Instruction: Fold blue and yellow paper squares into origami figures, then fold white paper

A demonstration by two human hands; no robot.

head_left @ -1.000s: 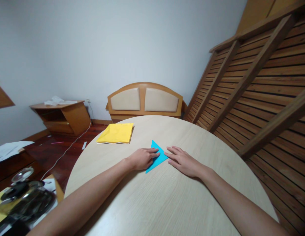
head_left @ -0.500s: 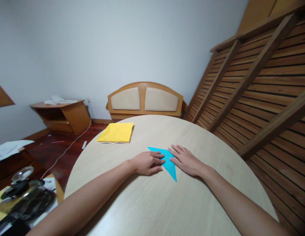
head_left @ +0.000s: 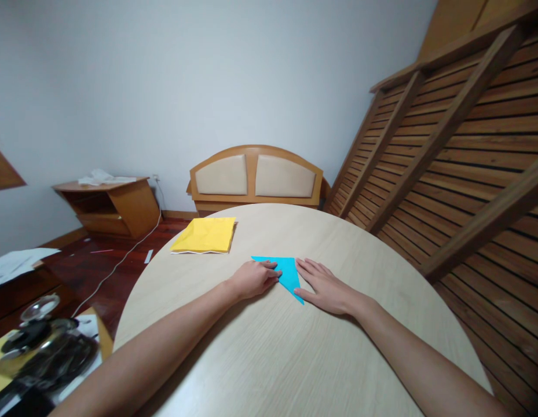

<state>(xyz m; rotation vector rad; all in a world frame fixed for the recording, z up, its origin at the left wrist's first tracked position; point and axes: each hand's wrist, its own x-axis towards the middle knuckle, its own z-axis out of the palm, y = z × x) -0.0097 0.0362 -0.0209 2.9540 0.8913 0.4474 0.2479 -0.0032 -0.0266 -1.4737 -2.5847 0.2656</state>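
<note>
A sheet of blue paper [head_left: 288, 271], folded to a triangle, lies flat on the pale round table [head_left: 260, 353]. My left hand [head_left: 253, 279] rests over its left part, fingertips on the paper and the fingers somewhat bent but not gripping. Along the right edge lies my right hand [head_left: 325, 286], flat with the fingers stretched out and the thumb apart, touching the paper near its lower tip. Part of the paper's left side is hidden under my left fingers.
Yellow paper [head_left: 204, 234] lies on white sheets at the table's far left. Behind the table stands a headboard [head_left: 251, 174]. Wooden slats [head_left: 434, 145] lean at the right. A low cabinet [head_left: 116, 205] and a side surface with a dark, glassy object [head_left: 55, 353] are at the left.
The blue paper has shifted left and slightly away from me, turning a little. My left hand has moved left with it, its fingers more bent. My right hand has barely moved.
</note>
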